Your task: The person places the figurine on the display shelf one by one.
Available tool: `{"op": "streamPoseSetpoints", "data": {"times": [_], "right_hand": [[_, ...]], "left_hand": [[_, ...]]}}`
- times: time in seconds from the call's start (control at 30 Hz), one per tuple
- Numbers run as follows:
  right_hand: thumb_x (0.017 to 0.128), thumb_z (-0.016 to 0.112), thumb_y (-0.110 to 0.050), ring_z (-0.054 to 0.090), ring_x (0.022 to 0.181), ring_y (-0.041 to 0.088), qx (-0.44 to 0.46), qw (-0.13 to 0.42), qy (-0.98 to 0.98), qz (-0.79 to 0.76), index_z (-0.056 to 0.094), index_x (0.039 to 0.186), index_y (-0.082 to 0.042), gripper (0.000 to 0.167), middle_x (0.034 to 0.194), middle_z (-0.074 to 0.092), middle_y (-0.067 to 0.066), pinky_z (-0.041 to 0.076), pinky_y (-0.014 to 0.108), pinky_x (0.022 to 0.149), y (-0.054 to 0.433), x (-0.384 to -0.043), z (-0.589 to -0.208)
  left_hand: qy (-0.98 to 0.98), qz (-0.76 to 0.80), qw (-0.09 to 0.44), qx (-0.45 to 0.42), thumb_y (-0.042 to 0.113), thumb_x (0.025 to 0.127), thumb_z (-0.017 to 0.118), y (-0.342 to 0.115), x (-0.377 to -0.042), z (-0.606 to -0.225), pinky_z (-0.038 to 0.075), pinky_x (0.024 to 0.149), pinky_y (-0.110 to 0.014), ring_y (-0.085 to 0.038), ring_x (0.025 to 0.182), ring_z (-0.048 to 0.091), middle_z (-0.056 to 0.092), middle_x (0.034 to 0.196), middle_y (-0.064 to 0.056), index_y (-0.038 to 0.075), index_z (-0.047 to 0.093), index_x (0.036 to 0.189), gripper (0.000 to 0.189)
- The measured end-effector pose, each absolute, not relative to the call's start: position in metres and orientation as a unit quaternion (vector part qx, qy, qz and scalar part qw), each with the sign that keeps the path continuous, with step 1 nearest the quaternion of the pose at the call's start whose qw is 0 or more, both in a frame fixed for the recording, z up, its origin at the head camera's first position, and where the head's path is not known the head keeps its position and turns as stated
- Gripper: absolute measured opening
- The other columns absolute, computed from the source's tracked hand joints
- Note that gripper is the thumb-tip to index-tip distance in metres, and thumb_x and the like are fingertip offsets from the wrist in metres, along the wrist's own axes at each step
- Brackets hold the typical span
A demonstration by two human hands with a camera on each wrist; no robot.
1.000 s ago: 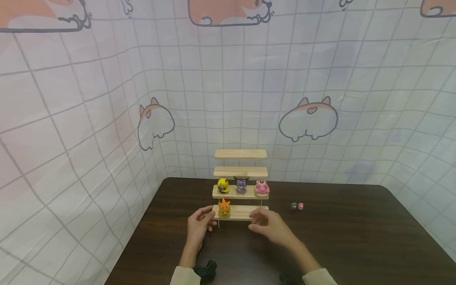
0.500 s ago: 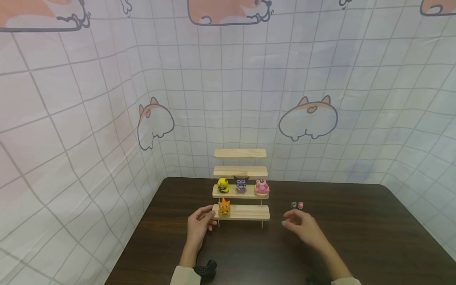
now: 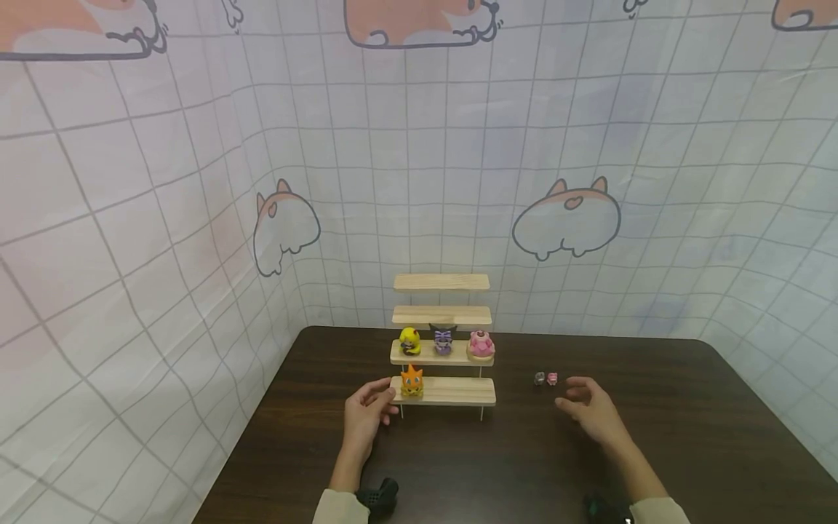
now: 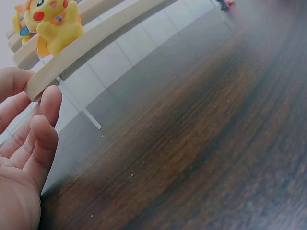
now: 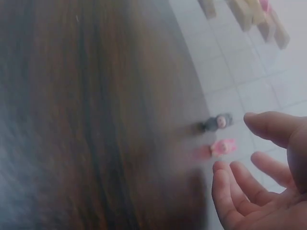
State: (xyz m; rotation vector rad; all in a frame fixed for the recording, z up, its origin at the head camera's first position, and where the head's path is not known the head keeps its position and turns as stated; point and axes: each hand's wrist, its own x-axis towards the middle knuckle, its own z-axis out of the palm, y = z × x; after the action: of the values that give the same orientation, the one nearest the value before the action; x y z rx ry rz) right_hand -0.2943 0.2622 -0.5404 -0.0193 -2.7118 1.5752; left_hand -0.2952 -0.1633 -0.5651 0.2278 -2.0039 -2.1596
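My left hand pinches the left end of the lowest plank of a stepped wooden display shelf; the left wrist view shows thumb and fingers around that end. An orange-hooded yellow figurine stands on this plank, close to the hand. One step up are a yellow figurine, a purple and black figurine and a pink figurine. Right of the shelf, my right hand holds nothing, its fingers parted and bent. Just left of its fingertips stand a tiny pink figurine and a tiny dark grey figurine.
The shelf's two upper planks bear nothing. Thin metal legs hold the lowest plank above the dark wooden table. A white checked cloth with corgi prints encloses the back and sides.
My right hand has moved right, from the front plank's right end to beside the two tiny figurines. My left hand has stayed at the plank's left end.
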Motion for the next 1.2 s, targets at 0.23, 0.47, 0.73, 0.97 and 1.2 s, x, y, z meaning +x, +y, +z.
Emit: {"op": "streamPoseSetpoints", "data": {"times": [0.23,0.47,0.73,0.97,1.2], "right_hand": [[0.097,0.072,-0.023,0.069,0.095,0.021,-0.009,0.001,-0.861,0.509,0.042,0.147,0.003,0.064,0.138,0.054,0.034,0.057,0.029,0.077,0.271,-0.307,-0.548],[0.097,0.072,-0.024,0.070,0.096,0.025,-0.006,0.007,-0.864,0.504,0.045,0.146,0.003,0.062,0.138,0.055,0.033,0.059,0.033,0.081,0.273,-0.321,-0.552],[0.099,0.069,-0.024,0.068,0.100,0.018,-0.004,0.001,-0.852,0.523,0.048,0.146,0.002,0.058,0.139,0.055,0.032,0.059,0.029,0.082,0.274,-0.330,-0.553],[0.099,0.069,-0.021,0.066,0.093,0.011,-0.015,-0.003,-0.841,0.541,0.049,0.145,0.002,0.055,0.138,0.056,0.030,0.059,0.026,0.079,0.274,-0.336,-0.555],[0.098,0.070,-0.018,0.068,0.093,0.015,-0.019,-0.010,-0.842,0.538,0.048,0.145,0.004,0.056,0.138,0.054,0.033,0.060,0.026,0.075,0.272,-0.337,-0.550]], "left_hand": [[-0.670,-0.733,0.090,0.076,0.017,0.093,0.076,-0.163,-0.294,-0.564,0.050,0.049,-0.022,-0.014,0.062,0.070,0.074,0.084,-0.003,0.006,0.073,0.120,0.030],[-0.669,-0.734,0.091,0.073,0.017,0.093,0.077,-0.163,-0.296,-0.565,0.050,0.050,-0.022,-0.013,0.062,0.069,0.074,0.084,-0.001,0.007,0.072,0.120,0.030],[-0.670,-0.734,0.090,0.073,0.017,0.093,0.076,-0.163,-0.294,-0.563,0.050,0.050,-0.022,-0.013,0.063,0.069,0.073,0.084,-0.001,0.007,0.072,0.121,0.030],[-0.667,-0.736,0.090,0.068,0.016,0.093,0.075,-0.164,-0.294,-0.563,0.050,0.049,-0.022,-0.013,0.062,0.070,0.074,0.084,-0.002,0.006,0.072,0.120,0.029],[-0.668,-0.736,0.087,0.069,0.018,0.093,0.077,-0.165,-0.293,-0.563,0.051,0.050,-0.022,-0.013,0.063,0.070,0.074,0.085,-0.001,0.007,0.072,0.122,0.032]]}}
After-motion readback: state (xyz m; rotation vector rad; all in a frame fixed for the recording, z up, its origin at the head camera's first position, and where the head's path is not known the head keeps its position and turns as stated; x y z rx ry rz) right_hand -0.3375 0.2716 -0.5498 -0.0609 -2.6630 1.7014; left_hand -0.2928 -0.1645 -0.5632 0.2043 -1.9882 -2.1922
